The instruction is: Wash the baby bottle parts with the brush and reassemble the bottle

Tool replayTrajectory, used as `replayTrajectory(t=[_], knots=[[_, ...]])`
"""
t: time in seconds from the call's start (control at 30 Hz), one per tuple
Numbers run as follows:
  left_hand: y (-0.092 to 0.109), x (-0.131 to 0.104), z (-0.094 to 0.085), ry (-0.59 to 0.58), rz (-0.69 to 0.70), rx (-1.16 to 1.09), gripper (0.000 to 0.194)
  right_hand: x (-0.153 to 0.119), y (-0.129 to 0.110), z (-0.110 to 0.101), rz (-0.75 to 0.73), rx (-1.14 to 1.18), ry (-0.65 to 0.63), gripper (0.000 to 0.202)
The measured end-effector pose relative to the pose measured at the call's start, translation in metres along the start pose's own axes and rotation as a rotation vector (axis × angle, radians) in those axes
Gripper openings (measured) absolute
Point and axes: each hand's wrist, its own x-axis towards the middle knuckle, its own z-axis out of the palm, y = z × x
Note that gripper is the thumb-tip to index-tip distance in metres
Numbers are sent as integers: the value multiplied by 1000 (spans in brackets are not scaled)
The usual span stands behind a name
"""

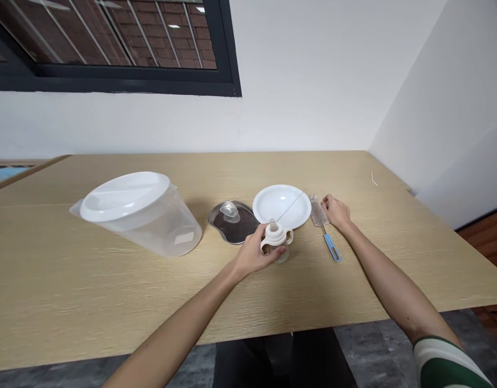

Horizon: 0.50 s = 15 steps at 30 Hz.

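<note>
My left hand is closed around a small clear baby bottle with a white collar, two side handles and a clear nipple on top. The bottle stands upright at the front edge of a white plate. A thin wire-like rod runs from near the nipple across the plate; whether it touches the nipple I cannot tell. Beside a bottle brush with a blue handle, my right hand rests on the table, fingers curled by the bristle head. Anything inside those fingers is hidden.
A large translucent pitcher with a white lid stands at the left of the wooden table. Between pitcher and plate lies a dark metal tray holding a clear cap. A small white bent tube lies far right, near the wall.
</note>
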Motion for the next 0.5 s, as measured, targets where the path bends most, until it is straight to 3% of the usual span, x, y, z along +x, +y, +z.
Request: replayTrajectory(t=[0.5], knots=[[1, -3, -2, -64, 129, 37, 65, 1, 1, 0, 7, 0, -9, 31]])
